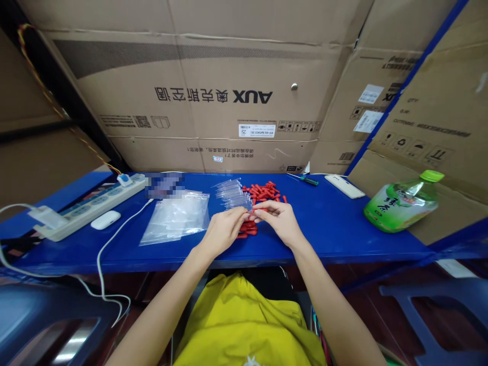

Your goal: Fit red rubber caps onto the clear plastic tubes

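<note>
My left hand (227, 227) and my right hand (281, 219) meet over the blue table, fingers pinched closed and almost touching. A bit of red shows at the fingertips of my right hand, a small red handle-shaped piece. What my left fingers pinch is too small and covered to make out. Just behind the hands lies a heap of small red pieces (265, 191). Beside it, to the left, thin clear plastic sticks (232, 193) are laid in a row. More red pieces (249, 229) lie under and between my hands, partly hidden.
Clear plastic bags (175, 218) lie to the left, near a white power strip (91, 206), a white earphone case (105, 219) and a cable. A green-handled screwdriver (308, 180), a white phone (344, 186) and a green tea bottle (404, 203) are rightward. Cardboard (213, 66) walls the back.
</note>
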### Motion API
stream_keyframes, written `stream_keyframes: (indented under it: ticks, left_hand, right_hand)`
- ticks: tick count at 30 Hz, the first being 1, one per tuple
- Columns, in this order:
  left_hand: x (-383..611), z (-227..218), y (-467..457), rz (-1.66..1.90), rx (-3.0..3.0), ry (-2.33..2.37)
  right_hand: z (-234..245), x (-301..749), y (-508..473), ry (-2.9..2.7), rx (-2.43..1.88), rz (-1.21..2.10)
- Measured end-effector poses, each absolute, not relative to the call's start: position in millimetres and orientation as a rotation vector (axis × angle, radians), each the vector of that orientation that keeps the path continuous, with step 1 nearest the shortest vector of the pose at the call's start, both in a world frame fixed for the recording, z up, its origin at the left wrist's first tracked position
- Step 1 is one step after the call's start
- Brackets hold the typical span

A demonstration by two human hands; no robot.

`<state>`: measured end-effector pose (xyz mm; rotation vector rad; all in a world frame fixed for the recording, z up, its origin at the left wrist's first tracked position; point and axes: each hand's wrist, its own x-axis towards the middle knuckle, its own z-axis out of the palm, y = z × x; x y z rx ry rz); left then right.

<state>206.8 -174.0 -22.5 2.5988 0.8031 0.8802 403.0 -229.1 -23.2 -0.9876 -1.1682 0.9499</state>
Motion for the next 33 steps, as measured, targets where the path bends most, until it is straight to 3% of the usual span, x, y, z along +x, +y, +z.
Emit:
stream_keyframes:
  ticks: [16,24,33]
  left_hand:
    - [204.3,-24.2,-171.4,0.823,2.666,0.706]
    - [204.3,-26.5,-171.1,0.763,2.824,0.841]
    - [209.6,-22.9,-175.4,0.915,2.728,0.804]
  right_hand:
    - [-26.9,402.2,-230.9,-1.193,-0.997,0.916]
    - [-32.8,404.8,-229.5,-1.396,-1.076,0.723]
    - [-29.0,400.7,-228.3,-1.271,-1.055,0.845]
